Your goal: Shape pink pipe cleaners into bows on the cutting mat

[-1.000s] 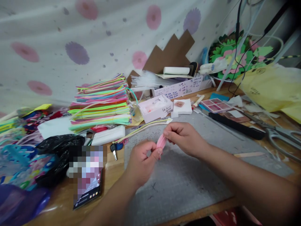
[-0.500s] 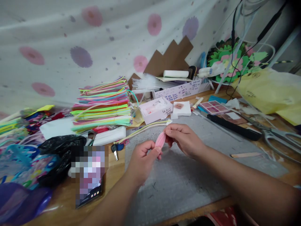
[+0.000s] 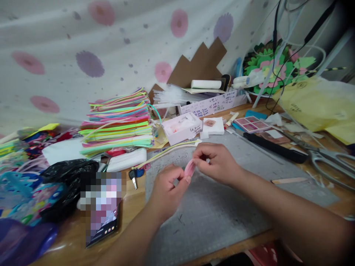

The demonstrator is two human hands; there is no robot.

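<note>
A small pink petal-shaped piece point(image 3: 189, 169) is held between both hands above a grey cutting mat point(image 3: 222, 207). My left hand point(image 3: 166, 190) pinches its lower end with thumb and fingers. My right hand point(image 3: 217, 162) pinches its upper end, fingers curled. A thin yellow-white strip point(image 3: 169, 149) lies on the mat's far edge just beyond the hands.
A stack of bright pipe cleaners point(image 3: 119, 123) sits at the back left, a pink box point(image 3: 181, 127) beside it. A phone point(image 3: 102, 218) and keys point(image 3: 134, 175) lie left of the mat. Big scissors point(image 3: 330, 159), a black ruler point(image 3: 274, 146) and a wooden stick point(image 3: 288, 180) lie on the right.
The hands have shifted slightly and drawn a little closer together on the pink piece; less of it shows between the fingers now. The view has moved a little.
</note>
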